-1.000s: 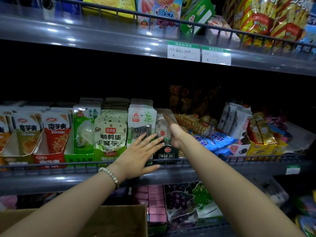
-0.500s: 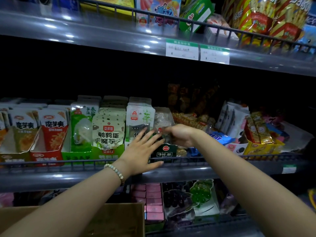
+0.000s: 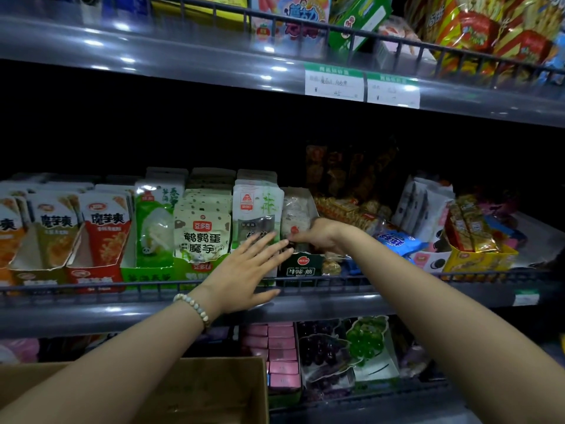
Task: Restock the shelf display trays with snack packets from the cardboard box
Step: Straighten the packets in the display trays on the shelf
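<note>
Since a moment ago my right hand (image 3: 318, 237) has come down from the top of the pale snack packets (image 3: 298, 214) and now pinches at their lower edge inside the dark display tray (image 3: 301, 267), while my left hand (image 3: 247, 272) stays flat and spread beside it. The trays to the left look full, so I judge this tray nearly done. The cardboard box (image 3: 214, 390) is cut off below, its contents unseen, and my fingers hide the grip.

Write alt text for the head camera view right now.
Two bare hands reach into a snack shelf: the left hand spread flat before the packets, the right hand curled at a dark display tray. A cardboard box sits below.
</note>
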{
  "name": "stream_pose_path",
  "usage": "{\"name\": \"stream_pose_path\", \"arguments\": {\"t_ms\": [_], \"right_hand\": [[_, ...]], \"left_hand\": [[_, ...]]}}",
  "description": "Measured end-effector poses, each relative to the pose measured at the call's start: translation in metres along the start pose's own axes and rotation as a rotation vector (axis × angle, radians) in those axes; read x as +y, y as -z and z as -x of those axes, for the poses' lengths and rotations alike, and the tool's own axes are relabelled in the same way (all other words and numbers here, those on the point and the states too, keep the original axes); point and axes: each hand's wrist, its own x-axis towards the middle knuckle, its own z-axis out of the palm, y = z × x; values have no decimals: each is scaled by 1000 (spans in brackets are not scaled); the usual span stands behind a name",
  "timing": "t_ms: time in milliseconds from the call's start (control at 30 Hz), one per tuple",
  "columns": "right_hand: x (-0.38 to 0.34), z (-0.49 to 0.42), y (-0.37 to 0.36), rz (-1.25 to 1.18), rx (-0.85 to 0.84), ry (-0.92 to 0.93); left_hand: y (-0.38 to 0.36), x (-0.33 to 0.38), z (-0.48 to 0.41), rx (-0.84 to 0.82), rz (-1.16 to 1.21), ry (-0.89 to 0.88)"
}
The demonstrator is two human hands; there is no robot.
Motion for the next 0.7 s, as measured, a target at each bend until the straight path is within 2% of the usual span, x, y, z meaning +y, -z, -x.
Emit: {"name": "stream_pose_path", "arguments": {"t_ms": [167,267,433,533,600,700], "right_hand": [[4,0,-8,62,303,-6],[4,1,-13,92,403,-11],[-11,2,-18,25,259,-70],[-12,5,-14,95,181,-74],[-11,6,-13,215,132,-68],[-13,8,-15,417,177,-55]], "left_hand": [[-4,-10,14,47,9,30],[-7,-12,18,34,-7,22],[-9,-11,16,24,-2,39],[-10,-11,16,22,-2,42],[-10,-12,16,18,-5,41],[-12,-13,16,-4,3,36]]}}
